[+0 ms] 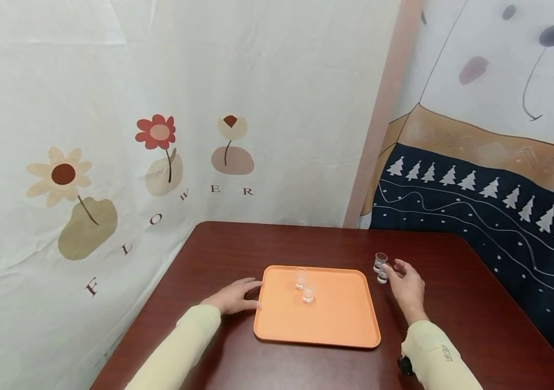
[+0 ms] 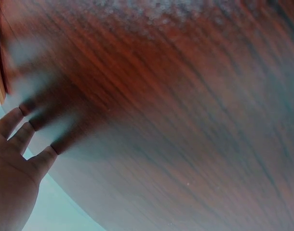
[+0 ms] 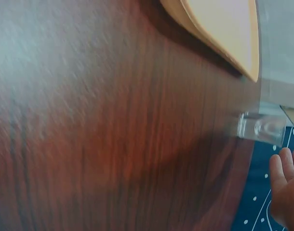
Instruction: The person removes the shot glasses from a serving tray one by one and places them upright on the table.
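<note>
My left hand (image 1: pixel 233 296) is beside the left edge of the orange tray (image 1: pixel 340 319), its fingers extended and thumb and fingertips at the rim. In the left wrist view that hand (image 2: pixel 17 166) has spread fingers over the table. On the tray stand two small clear glasses, one farther back (image 1: pixel 300 279) and one nearer (image 1: pixel 308 295). To the tray's right my right hand (image 1: pixel 408 287) is at a small clear glass (image 1: pixel 382 275), thumb tip by its side. Just behind it stands another glass (image 1: pixel 380 260). The right wrist view shows fingers (image 3: pixel 278 175) straight near a glass (image 3: pixel 261 129).
Tray and glasses stand on a dark red-brown wooden table (image 1: pixel 238 244). Behind it hangs a pale cloth (image 1: pixel 281 108) with printed flowers. A dark blue cloth (image 1: pixel 452 206) with white trees hangs at the right.
</note>
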